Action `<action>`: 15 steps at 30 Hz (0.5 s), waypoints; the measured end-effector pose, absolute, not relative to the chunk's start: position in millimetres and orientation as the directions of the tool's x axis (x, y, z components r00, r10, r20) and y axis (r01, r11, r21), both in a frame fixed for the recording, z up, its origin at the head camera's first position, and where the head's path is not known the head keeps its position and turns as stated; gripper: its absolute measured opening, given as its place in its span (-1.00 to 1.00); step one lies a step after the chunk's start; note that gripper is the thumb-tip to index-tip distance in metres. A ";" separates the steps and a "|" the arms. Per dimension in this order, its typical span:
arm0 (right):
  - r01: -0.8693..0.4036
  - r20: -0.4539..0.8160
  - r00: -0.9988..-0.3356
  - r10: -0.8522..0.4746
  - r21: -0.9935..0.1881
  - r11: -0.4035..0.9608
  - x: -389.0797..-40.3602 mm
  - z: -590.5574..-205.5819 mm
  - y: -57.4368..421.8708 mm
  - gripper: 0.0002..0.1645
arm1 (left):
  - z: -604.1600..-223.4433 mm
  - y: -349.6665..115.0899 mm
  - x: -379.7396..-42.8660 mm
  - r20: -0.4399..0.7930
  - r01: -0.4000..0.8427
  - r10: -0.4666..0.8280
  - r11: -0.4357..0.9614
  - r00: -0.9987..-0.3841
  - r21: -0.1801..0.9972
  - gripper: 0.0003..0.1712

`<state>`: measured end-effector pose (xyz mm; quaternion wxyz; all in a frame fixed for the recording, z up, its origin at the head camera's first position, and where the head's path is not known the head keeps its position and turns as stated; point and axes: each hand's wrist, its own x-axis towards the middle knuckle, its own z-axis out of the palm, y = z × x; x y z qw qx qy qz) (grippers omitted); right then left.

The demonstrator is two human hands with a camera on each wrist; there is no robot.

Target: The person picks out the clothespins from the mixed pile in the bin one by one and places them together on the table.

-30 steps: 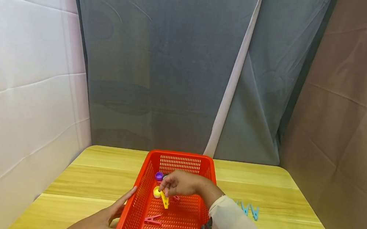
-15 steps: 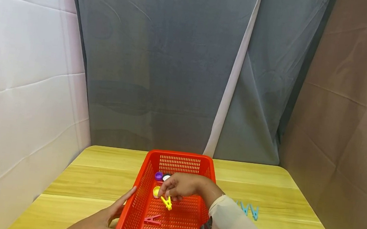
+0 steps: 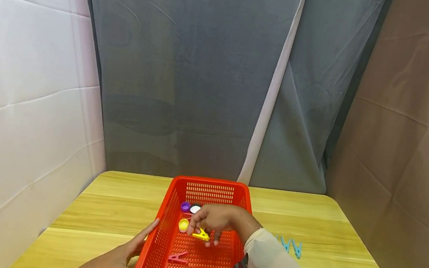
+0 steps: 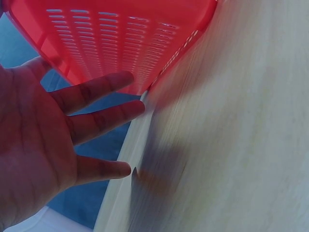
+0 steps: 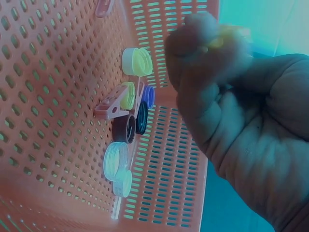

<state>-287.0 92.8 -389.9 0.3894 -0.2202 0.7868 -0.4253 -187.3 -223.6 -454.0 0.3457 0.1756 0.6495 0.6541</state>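
My right hand [image 3: 215,221] is low inside a red perforated basket [image 3: 214,181], pinching a yellow clothespin [image 3: 202,235]. Blurred in the right wrist view, the same yellow clothespin [image 5: 234,35] shows at the fingertips. A yellow bottle cap [image 3: 183,225] lies just left of these fingers, with a purple cap [image 3: 185,207] behind it. One pink clothespin [image 3: 178,258] lies on the basket floor nearer me. My left hand [image 3: 119,257] touches the basket's left side. In the left wrist view its fingers [image 4: 96,92] are straight and spread outside the basket wall.
Light blue clothespins [image 3: 297,249] lie on the wooden table [image 3: 115,198], right of the basket. Several more caps, including a brown cap [image 5: 124,128] and a clear cap [image 5: 116,161], sit in the basket around another pink clothespin [image 5: 113,102]. Grey curtain [image 3: 203,85] hangs behind.
The yellow clothespin has turned from hanging downward to lying nearly sideways in my right fingers, shifting slightly right. The left hand and basket stay in place.
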 end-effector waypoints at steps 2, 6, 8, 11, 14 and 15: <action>0.021 -0.437 -0.592 -0.677 -0.848 0.530 -286.6 -390.8 92.6 -0.65 | -454.2 -223.7 -187.3 -0.222 -0.219 0.675 0.091 -0.704 0.972 0.22; 0.053 -0.439 -0.582 -0.684 -0.860 0.507 -287.5 -391.5 91.7 -0.65 | -454.9 -224.4 -187.6 -0.221 -0.204 0.669 0.105 -0.710 0.973 0.22; 0.037 -0.428 -0.576 -0.697 -0.865 0.501 -288.2 -391.7 91.3 -0.67 | -455.5 -225.1 -187.9 -0.219 -0.200 0.670 0.107 -0.710 0.974 0.22; -0.016 -0.405 -0.563 -0.720 -0.866 0.500 -289.3 -392.1 90.9 -0.67 | -456.2 -226.1 -188.7 -0.211 -0.192 0.676 0.104 -0.706 0.976 0.22; -0.108 -0.371 -0.566 -0.736 -0.852 0.513 -290.7 -391.4 90.6 -0.76 | -456.7 -226.5 -189.4 -0.201 -0.176 0.681 0.107 -0.704 0.978 0.23; -0.143 -0.355 -0.572 -0.740 -0.845 0.516 -291.0 -391.0 90.4 -0.77 | -456.7 -226.6 -189.6 -0.201 -0.175 0.681 0.108 -0.704 0.979 0.23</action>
